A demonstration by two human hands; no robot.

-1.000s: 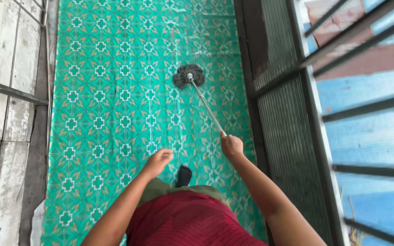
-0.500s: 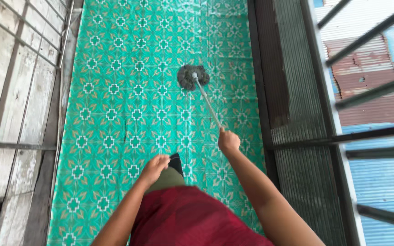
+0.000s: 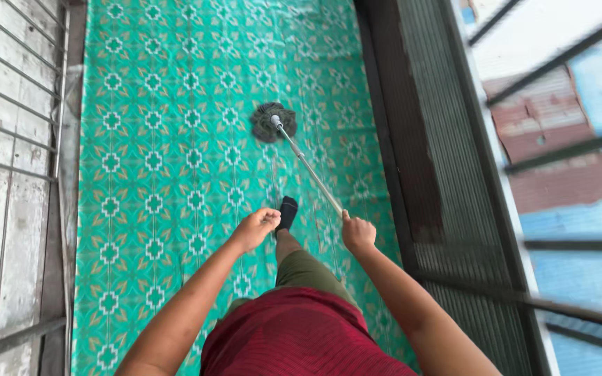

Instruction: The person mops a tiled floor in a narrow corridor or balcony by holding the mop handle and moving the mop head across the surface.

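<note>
Mop head sits on the floor mat up ahead, w/ the handle slanting back & right to the right hand. Left hand hangs just left of the socked foot, which is on the mat btwn both hands. Plank wall w/ bars runs along the left, railing along the right, roofs beyond it.
</note>
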